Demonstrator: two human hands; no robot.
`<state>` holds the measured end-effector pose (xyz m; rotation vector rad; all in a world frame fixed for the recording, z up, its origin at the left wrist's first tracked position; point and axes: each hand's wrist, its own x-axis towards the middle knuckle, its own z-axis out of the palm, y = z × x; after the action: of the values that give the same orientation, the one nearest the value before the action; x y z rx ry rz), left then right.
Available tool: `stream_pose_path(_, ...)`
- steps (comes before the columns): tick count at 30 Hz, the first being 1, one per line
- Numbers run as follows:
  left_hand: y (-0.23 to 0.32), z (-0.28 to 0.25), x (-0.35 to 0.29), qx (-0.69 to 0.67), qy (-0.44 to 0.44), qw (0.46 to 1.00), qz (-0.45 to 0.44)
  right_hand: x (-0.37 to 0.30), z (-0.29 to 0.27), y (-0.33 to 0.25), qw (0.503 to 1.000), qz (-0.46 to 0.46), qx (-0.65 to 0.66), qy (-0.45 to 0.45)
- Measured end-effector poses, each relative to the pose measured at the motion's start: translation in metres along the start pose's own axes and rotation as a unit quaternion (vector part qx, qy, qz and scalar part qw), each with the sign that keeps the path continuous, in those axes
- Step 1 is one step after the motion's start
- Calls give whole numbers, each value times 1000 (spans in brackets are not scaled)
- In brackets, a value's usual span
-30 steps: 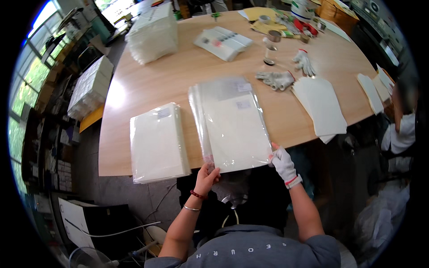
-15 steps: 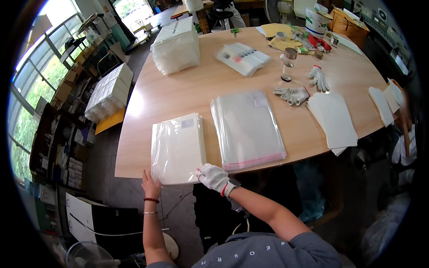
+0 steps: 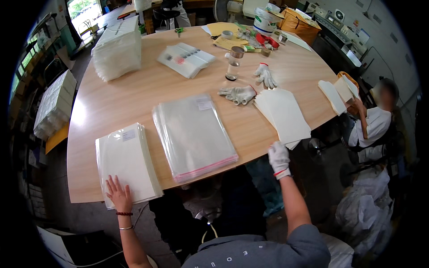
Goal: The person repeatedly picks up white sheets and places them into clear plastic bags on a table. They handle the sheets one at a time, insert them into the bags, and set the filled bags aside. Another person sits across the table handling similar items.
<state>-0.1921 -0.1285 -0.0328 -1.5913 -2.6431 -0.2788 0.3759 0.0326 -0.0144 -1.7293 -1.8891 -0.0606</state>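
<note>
My bare left hand (image 3: 118,195) lies with fingers spread on the lower part of a stack of white sheets in clear sleeves (image 3: 127,161), at the table's near left edge. My right hand (image 3: 279,157), in a white work glove with a red cuff, is at the near table edge. It is just below a fanned stack of white sheets (image 3: 283,114); its fingers are blurred, and I cannot tell whether they touch the sheets. Between the two stacks lies a pile of clear plastic bags (image 3: 194,138) with a pink strip along the near edge.
Two spare gloves (image 3: 239,94) lie beside a glass jar (image 3: 233,67). Farther back are a tall stack of bagged goods (image 3: 117,51), a flat plastic-wrapped pack (image 3: 185,59), a white bucket (image 3: 266,21) and tape rolls. Another person (image 3: 375,120) sits at the right, holding sheets.
My right hand has left the sleeved stack and moved right to the fanned sheets. My left hand has moved from the stack's side onto its top. The view has swung right.
</note>
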Motion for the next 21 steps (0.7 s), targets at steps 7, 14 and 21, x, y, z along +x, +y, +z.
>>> stream_pose_path(7,62,-36,-6,-180,88,977,76,14,-19,83,993,47,-93,-52)
stream_pose_path(14,192,-26,0,-344,-92,885,301,28,-26,113,578,517,620,120)
stream_pose_path(21,253,30,29,22,-71,923,378,54,-41,136,726,447,507,129)
